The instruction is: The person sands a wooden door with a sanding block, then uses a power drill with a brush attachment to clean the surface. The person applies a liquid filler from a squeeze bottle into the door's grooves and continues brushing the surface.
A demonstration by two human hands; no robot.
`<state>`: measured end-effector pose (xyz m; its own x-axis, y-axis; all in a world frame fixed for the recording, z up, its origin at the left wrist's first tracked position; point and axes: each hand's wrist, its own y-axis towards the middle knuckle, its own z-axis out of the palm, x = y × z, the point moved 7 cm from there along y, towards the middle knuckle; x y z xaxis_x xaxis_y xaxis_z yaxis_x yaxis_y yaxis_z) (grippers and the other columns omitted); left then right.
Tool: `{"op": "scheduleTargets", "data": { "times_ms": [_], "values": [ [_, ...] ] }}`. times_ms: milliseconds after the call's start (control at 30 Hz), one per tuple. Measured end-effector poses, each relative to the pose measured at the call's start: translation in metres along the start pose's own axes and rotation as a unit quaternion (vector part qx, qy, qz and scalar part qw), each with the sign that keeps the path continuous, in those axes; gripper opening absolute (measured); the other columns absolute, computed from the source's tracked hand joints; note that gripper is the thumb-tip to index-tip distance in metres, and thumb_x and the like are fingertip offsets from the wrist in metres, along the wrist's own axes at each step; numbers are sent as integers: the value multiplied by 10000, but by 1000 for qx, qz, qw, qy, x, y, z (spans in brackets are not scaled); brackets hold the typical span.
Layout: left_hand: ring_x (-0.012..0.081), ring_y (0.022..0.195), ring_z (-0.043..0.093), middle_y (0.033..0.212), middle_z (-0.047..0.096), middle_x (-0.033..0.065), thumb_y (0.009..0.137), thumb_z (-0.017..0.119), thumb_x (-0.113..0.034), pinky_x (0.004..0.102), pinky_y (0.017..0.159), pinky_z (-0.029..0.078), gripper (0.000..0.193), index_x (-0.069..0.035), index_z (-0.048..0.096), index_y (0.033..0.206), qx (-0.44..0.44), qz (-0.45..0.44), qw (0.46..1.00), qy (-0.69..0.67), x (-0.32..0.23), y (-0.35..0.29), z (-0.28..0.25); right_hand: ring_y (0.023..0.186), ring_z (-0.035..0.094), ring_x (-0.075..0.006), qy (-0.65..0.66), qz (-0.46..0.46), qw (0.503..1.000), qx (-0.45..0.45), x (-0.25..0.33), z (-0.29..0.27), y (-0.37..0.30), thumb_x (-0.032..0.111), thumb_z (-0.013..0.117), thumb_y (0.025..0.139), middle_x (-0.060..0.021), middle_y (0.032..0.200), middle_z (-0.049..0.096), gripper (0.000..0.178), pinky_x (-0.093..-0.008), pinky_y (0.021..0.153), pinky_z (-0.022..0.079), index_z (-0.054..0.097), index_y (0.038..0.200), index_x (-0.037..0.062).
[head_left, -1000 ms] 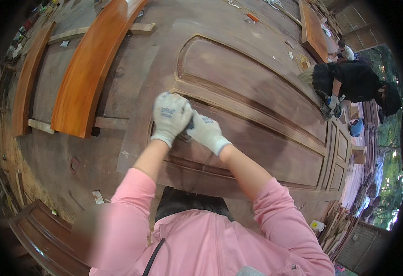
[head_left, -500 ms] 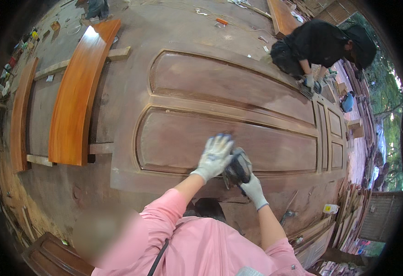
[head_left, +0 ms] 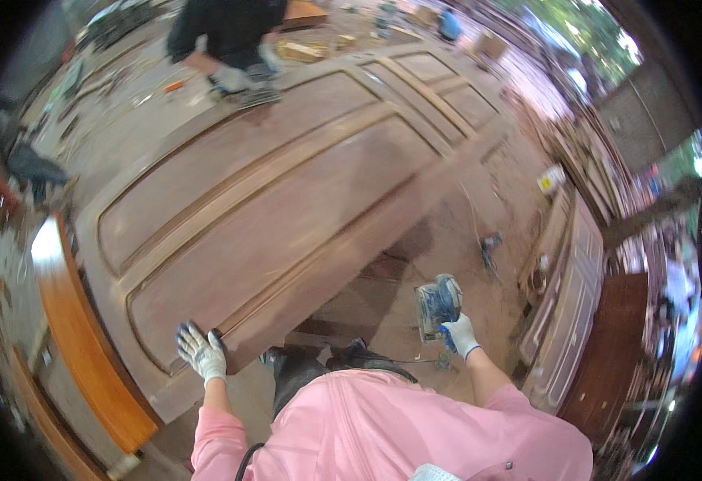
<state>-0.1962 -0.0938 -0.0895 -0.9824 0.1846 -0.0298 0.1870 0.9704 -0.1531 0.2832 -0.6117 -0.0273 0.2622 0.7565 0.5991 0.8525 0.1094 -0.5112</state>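
A large brown wooden door (head_left: 287, 192) with moulded raised panels lies flat before me. My left hand (head_left: 200, 351), in a white glove with dark fingertips, rests on the door's near left part with fingers spread. Off the door's near edge, to the right, my right hand (head_left: 461, 333) grips an electric sander (head_left: 437, 305) by its rear end. The sander is held in the air over the floor, its flat pad turned to the left. The right glove covers part of its handle.
Across the door, a co-worker in dark clothes (head_left: 227, 36) bends with gloved hands at another sander (head_left: 259, 90). Glossy orange-brown boards (head_left: 86, 321) lie at left. A power tool (head_left: 490, 250) is on the floor at right, near a white container (head_left: 551, 179) and leaning panels (head_left: 567, 309).
My right hand has carried the sander off the door to the right. My left hand has left the sander and moved to the door's left part. The view has turned right.
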Motion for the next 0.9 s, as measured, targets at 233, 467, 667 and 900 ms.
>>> {"op": "scheduleTargets", "data": {
  "times_ms": [233,467,667,900],
  "values": [
    [409,1589,142,1732,157,174,1024,518,-454,597,1273,99,779,-100,234,1657,-14,119,992,34,-153,-73,34,1046,730,-399,-195,243,949,-45,-294,-114,-51,298,731,742,-235,1067,756,418,-461,856,576,783,1056,26],
    [432,1596,57,1715,113,262,1012,531,-482,593,1279,32,830,-32,230,1642,5,297,955,-8,-373,-126,33,1070,721,-399,-133,332,934,-2,-380,-112,-143,345,742,738,-232,1101,749,470,-468,876,570,773,1087,32],
    [441,1591,84,1701,143,284,1024,495,-518,579,1284,36,856,34,227,1622,0,442,897,-18,-538,-113,46,1091,713,-400,-85,339,937,4,-362,-91,-142,386,751,734,-230,1129,743,516,-474,893,566,765,1114,38],
    [418,1595,100,1706,156,262,1009,510,-537,544,1295,44,879,38,242,1619,34,527,849,-13,-689,-119,43,1115,704,-401,-79,354,932,-19,-322,-133,-86,434,762,729,-228,1163,735,570,-480,913,560,755,1145,44]
  ]
}}
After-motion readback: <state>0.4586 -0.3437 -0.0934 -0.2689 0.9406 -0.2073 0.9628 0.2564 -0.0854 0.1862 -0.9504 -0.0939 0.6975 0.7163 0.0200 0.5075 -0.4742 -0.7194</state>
